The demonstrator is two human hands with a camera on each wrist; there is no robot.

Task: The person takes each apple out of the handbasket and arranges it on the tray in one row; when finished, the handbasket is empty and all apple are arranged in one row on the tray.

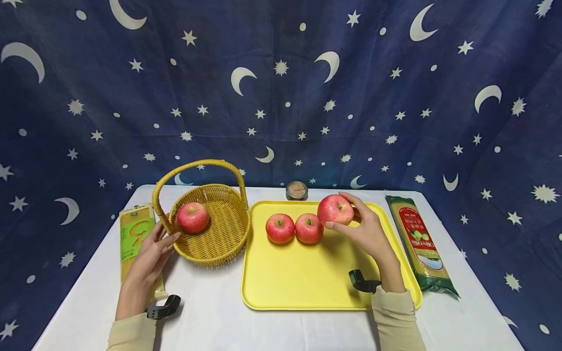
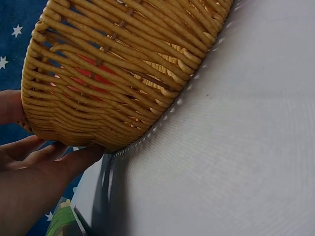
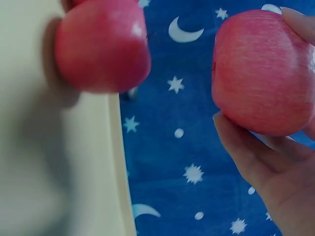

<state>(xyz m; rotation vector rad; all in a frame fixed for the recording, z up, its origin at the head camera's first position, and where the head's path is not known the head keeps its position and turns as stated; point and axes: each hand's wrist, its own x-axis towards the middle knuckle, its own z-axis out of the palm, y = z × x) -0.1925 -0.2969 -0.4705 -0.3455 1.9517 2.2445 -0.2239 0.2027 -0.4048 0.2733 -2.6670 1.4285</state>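
Note:
A red apple [image 1: 335, 209] is held in my right hand [image 1: 364, 231], above the right part of the yellow tray [image 1: 298, 278]. The right wrist view shows thumb and fingers around this apple [image 3: 266, 73], clear of the tray. Two more apples, a left one [image 1: 280, 228] and a right one [image 1: 309, 228], sit side by side on the tray. At the left, my left hand [image 1: 149, 256] grips the near left side of a yellow wicker basket [image 1: 224, 251] by its rim, close to the handle's foot. One apple [image 1: 193, 217] lies inside the basket.
Under the left forearm lies a green-labelled pack of noodles [image 1: 133, 234]. A long green and red pack [image 1: 421, 243] lies right of the tray. Behind the tray stands a small round container [image 1: 296, 190]. A starry blue cloth [image 1: 281, 122] hangs behind the white table [image 1: 210, 312].

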